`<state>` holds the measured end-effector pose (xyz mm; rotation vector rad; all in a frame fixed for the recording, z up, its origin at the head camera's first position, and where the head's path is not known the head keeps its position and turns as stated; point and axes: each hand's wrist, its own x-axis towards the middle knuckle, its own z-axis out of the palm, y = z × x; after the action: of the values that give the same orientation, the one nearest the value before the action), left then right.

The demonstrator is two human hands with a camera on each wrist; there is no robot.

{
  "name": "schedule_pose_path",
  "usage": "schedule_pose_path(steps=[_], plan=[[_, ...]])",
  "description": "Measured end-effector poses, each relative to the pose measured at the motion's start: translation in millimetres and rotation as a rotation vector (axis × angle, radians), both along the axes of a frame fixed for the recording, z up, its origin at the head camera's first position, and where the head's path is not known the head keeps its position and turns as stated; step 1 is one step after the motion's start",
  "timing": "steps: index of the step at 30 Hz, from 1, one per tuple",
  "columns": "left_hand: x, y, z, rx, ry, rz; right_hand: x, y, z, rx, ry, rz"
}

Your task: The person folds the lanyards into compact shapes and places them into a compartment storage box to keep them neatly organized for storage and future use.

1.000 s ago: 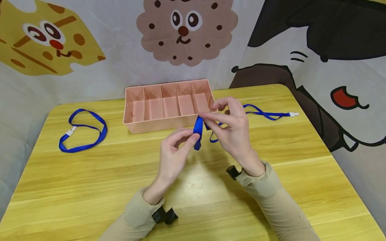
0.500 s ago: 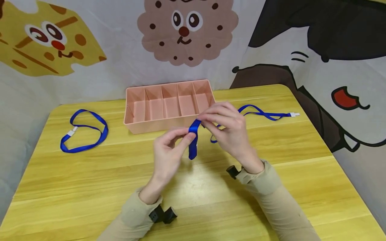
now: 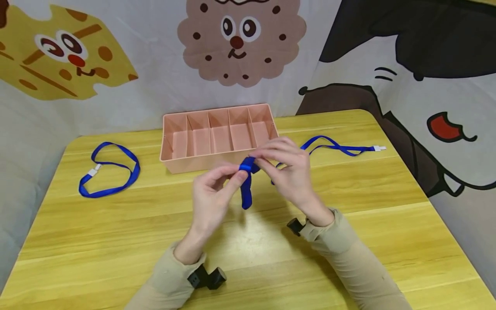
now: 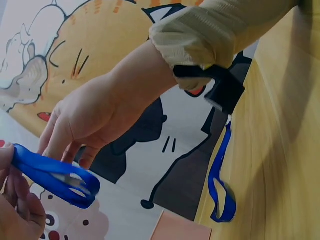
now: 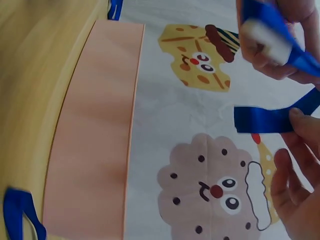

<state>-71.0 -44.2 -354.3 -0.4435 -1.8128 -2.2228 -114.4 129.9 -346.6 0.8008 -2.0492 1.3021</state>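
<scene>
Above the middle of the table, both hands hold a folded blue lanyard (image 3: 246, 193). My left hand (image 3: 211, 198) pinches the band between thumb and index finger, and a folded length hangs below its fingertips. My right hand (image 3: 288, 172) pinches the band a little further right, its fingertips near the left hand's. In the right wrist view, a blurred white clip (image 5: 267, 42) shows beside the left hand, while a flat end of the band (image 5: 262, 120) sticks out from the right hand's fingers. The left wrist view shows the band as a narrow loop (image 4: 55, 180).
Behind the hands stands a pink box (image 3: 201, 161) with several compartments. One blue lanyard (image 3: 135, 170) with a white clip lies looped at the left. Another blue lanyard (image 3: 350, 150) lies at the right, partly hidden by the right hand. A cartoon-printed cloth (image 3: 155, 51) hangs behind the table.
Both hands have shifted slightly left and down with the lanyard. The right hand's fingers have come down closer over the band, and the hanging fold reaches lower.
</scene>
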Motion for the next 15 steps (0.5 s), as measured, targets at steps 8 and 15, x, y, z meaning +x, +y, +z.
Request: schedule_pose_path(steps=[8, 15], plan=[[2.0, -0.9, 2.1, -0.009, -0.022, -0.047, -1.3, 0.6, -1.0, 0.002, 0.052, -0.049], [-0.4, -4.8, -0.3, 0.047, 0.076, 0.021, 6.9, -7.5, -3.0, 0.002, -0.099, 0.045]])
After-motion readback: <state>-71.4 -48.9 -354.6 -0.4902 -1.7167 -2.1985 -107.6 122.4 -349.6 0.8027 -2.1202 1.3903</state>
